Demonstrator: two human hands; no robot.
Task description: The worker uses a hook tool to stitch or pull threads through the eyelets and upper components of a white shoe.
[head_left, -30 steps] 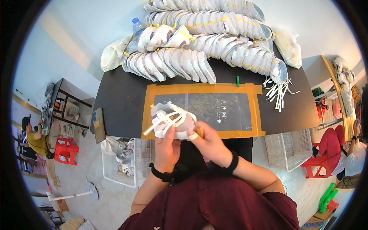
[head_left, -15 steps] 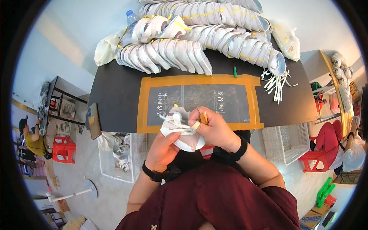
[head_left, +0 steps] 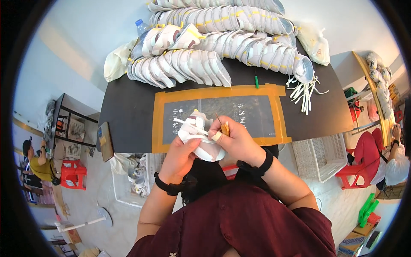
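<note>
Over the near edge of the table, my left hand grips a white and pale pink shoe upper with a small yellow tab at its top. Fingers of my right hand are closed around a thin pointed hook or awl with a yellowish handle, its metal tip upward. The same hand is at a white lace, which lies across the upper with a free end sticking out to the left. A pale band wraps my right thumb. Whether the lace is pinched by the right fingers is hard to see.
Rows of nested shoe uppers cover the far side of the black table. A taped dark sheet, a green-handled tool, white laces and a phone lie there. Crates stand below; people sit at both sides.
The white lace, curled in a loop on the upper before, now runs straighter across it. Both hands stay on the piece; the whole view has shifted slightly.
</note>
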